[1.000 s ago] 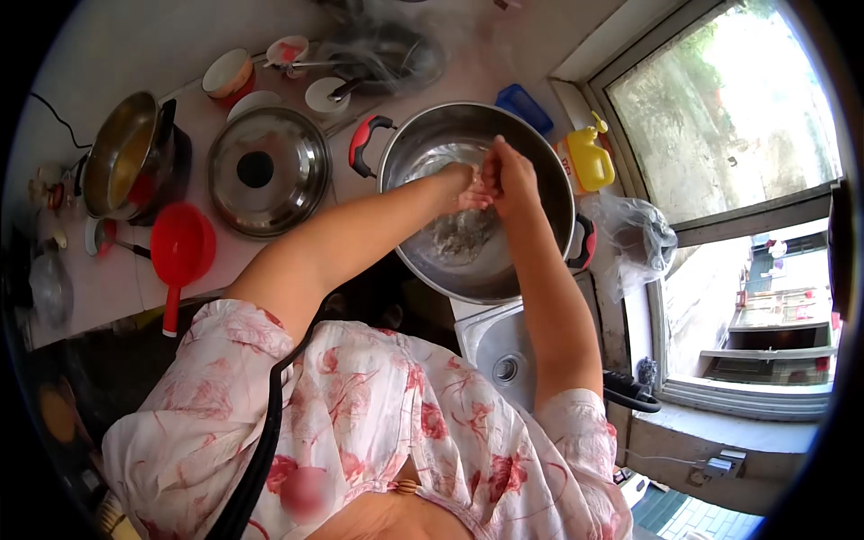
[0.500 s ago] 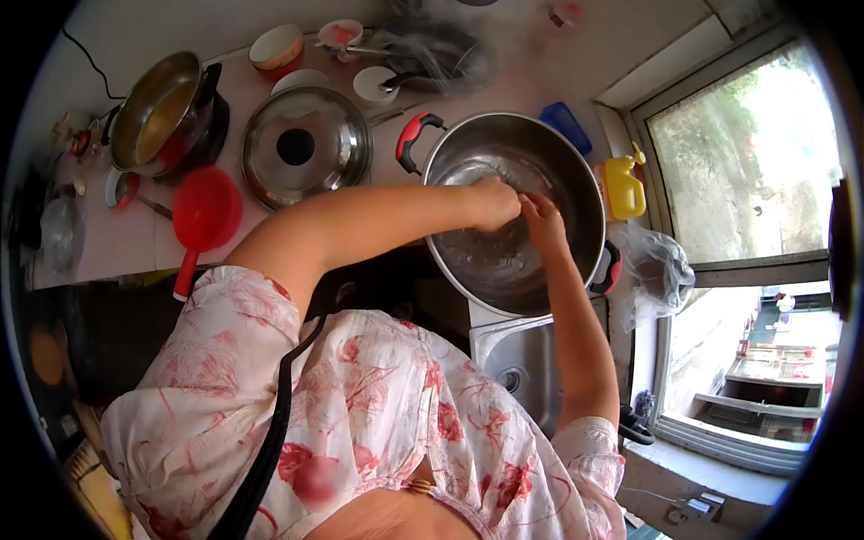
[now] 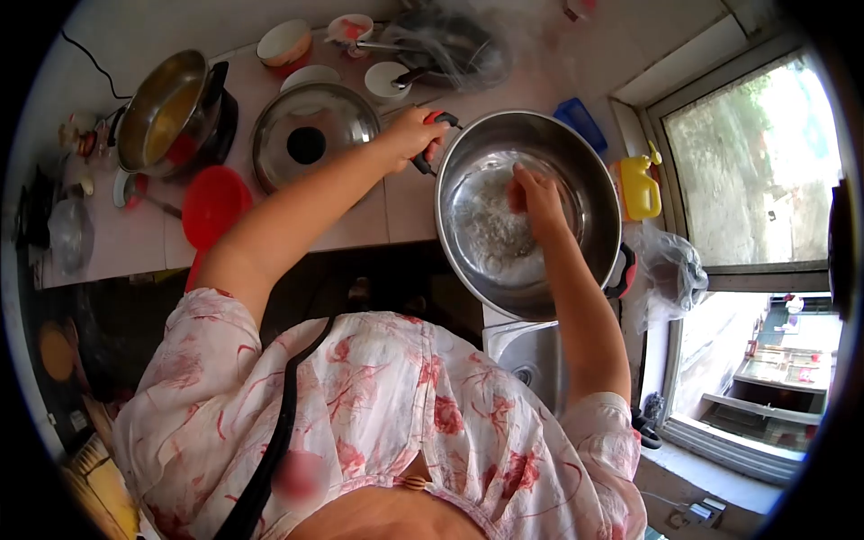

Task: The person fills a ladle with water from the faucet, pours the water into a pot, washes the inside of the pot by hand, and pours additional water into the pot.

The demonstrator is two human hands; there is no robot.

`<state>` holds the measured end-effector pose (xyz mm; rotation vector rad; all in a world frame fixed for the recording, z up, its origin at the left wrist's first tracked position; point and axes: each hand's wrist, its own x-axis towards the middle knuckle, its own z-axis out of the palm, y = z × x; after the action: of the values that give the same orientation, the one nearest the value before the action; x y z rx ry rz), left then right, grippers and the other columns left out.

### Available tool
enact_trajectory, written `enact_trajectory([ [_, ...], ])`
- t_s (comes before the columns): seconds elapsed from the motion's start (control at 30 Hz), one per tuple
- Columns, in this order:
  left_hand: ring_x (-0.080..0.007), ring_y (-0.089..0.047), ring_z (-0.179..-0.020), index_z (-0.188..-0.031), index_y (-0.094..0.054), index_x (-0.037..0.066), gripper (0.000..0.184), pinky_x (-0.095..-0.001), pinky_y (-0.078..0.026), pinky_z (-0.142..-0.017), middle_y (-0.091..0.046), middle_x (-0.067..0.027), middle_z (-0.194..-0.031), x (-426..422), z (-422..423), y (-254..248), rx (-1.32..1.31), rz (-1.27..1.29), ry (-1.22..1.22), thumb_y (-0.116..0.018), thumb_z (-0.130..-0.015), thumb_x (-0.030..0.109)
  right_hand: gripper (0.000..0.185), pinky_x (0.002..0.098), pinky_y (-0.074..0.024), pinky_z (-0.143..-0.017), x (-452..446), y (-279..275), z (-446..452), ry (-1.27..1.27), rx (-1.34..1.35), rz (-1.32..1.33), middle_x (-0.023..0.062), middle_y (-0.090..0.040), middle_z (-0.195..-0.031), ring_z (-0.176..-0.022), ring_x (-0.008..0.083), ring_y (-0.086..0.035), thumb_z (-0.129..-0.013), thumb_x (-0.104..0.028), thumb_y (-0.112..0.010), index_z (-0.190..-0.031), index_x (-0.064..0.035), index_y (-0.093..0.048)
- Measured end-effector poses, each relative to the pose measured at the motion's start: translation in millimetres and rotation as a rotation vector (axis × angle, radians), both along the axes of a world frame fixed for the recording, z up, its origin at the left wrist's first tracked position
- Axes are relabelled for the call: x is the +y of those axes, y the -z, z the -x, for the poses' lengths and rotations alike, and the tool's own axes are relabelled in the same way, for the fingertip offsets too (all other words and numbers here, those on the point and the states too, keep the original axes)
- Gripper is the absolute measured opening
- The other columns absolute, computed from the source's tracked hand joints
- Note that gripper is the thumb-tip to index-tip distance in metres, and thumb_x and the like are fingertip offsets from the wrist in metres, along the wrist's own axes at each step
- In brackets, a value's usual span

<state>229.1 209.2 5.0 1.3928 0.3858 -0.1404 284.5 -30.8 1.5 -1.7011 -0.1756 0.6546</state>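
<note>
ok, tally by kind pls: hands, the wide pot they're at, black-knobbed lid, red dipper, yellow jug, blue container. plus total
Hands: 2 (left hand, right hand)
Wide pot: 1
Black-knobbed lid: 1
Red dipper: 1
Yellow jug: 1
Blue container: 1
Total: 7

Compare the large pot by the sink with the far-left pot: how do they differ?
The large pot looks wider than the far-left pot. The large pot has red-and-black handles; the far-left pot shows a black handle. The left hand grips the large pot; no hand touches the far-left pot. Both are round, metal and uncovered.
</note>
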Motion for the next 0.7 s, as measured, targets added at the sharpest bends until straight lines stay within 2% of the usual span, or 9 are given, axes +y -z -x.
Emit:
enact_trajectory([
  [0.03,-0.0120,-0.048,-0.051,-0.087,-0.051,0.001,0.019,-0.0262,-0.039,-0.043,-0.050,-0.0054,-0.067,-3.3,-2.1,5.7,-0.043,-0.071,-0.045,-0.054,-0.084,0.019,0.030,0.0237,-0.0455,-0.059,4.4,-2.0,9.0,-0.040,-0.146,-0.033,0.0112,-0.061,-0.069,-0.062,0.0166,-0.060,-0.088,-0.027,-0.050,-0.076,-0.0009,-0.061],
  [0.07,-0.0093,-0.043,-0.044,-0.084,-0.051,0.002,0.020,-0.0242,-0.035,-0.037,-0.048,-0.0034,-0.064,-6.4,-5.3,10.1,-0.086,-0.141,-0.089,-0.053,-0.085,0.022,0.030,0.0237,-0.0455,-0.059,5.5,-6.9,21.4,-0.042,-0.149,-0.031,0.0112,-0.061,-0.069,-0.062,0.0166,-0.060,-0.088,-0.027,-0.050,-0.076,-0.0009,-0.061],
  [0.13,-0.0090,-0.038,-0.039,-0.078,-0.051,0.003,0.027,-0.0244,-0.032,-0.035,-0.045,-0.0017,-0.058,-9.2,-7.7,9.4,-0.087,-0.184,-0.123,-0.051,-0.087,0.029,0.024,0.0306,-0.0465,-0.079,15.5,-34.0,51.4,-0.237,-0.544,0.020,0.0150,-0.061,-0.097,-0.092,0.0242,-0.060,-0.086,-0.019,-0.052,-0.094,0.0021,-0.060],
  [0.2,-0.0108,-0.038,-0.036,-0.080,-0.054,-0.001,0.036,-0.0264,-0.032,-0.034,-0.048,-0.0038,-0.057,-7.9,-10.1,10.2,-0.009,-0.128,-0.145,-0.050,-0.086,0.034,0.027,0.0368,-0.0405,-0.090,24.1,-25.0,54.0,-0.454,-1.096,0.063,0.0145,-0.054,-0.113,-0.109,0.0302,-0.050,-0.081,-0.012,-0.055,-0.103,0.0035,-0.055],
  [0.33,-0.0108,-0.039,-0.038,-0.078,-0.054,-0.001,0.041,-0.0271,-0.032,-0.035,-0.047,-0.0032,-0.057,-6.5,-12.8,7.1,0.121,0.024,-0.198,-0.049,-0.087,0.038,0.036,0.0406,-0.0346,-0.095,50.7,-19.8,62.2,-0.554,-1.210,0.065,0.0141,-0.047,-0.123,-0.116,0.0324,-0.042,-0.076,-0.011,-0.058,-0.109,0.0005,-0.052],
  [0.43,-0.0099,-0.043,-0.046,-0.085,-0.056,-0.003,0.040,-0.0249,-0.036,-0.041,-0.048,-0.0026,-0.059,-6.6,-15.5,17.9,0.108,0.150,-0.184,-0.048,-0.087,0.036,0.044,0.0418,-0.0284,-0.098,57.4,-8.7,58.2,-0.543,-1.326,0.216,0.0125,-0.040,-0.129,-0.122,0.0304,-0.034,-0.080,-0.024,-0.054,-0.117,-0.0015,-0.046],
  [0.5,-0.0091,-0.046,-0.054,-0.095,-0.056,-0.002,0.035,-0.0228,-0.038,-0.048,-0.050,-0.0018,-0.064,-11.3,-11.9,25.9,-0.162,-0.098,-0.280,-0.051,-0.086,0.031,0.047,0.0420,-0.0269,-0.099,62.3,-4.4,49.4,-0.448,-1.327,0.263,0.0121,-0.039,-0.130,-0.124,0.0296,-0.032,-0.080,-0.026,-0.054,-0.119,-0.0015,-0.045],
  [0.63,-0.0056,-0.040,-0.052,-0.102,-0.057,0.007,0.021,-0.0199,-0.032,-0.043,-0.047,0.0025,-0.066,-13.7,-2.8,16.4,-0.233,-0.025,-0.213,-0.052,-0.086,0.020,0.053,0.0419,-0.0216,-0.102,77.8,4.7,14.4,-0.273,-1.362,0.432,0.0115,-0.037,-0.132,-0.125,0.0266,-0.030,-0.083,-0.036,-0.050,-0.122,-0.0019,-0.041],
  [0.7,-0.0050,-0.040,-0.051,-0.105,-0.055,0.009,0.020,-0.0192,-0.031,-0.043,-0.046,0.0025,-0.066,-7.9,-3.5,17.6,-0.211,-0.311,-0.099,-0.051,-0.086,0.014,0.057,0.0405,-0.0186,-0.103,81.2,4.8,-11.9,-0.175,-1.376,0.587,0.0109,-0.039,-0.130,-0.124,0.0247,-0.031,-0.084,-0.043,-0.045,-0.124,-0.0029,-0.039],
])
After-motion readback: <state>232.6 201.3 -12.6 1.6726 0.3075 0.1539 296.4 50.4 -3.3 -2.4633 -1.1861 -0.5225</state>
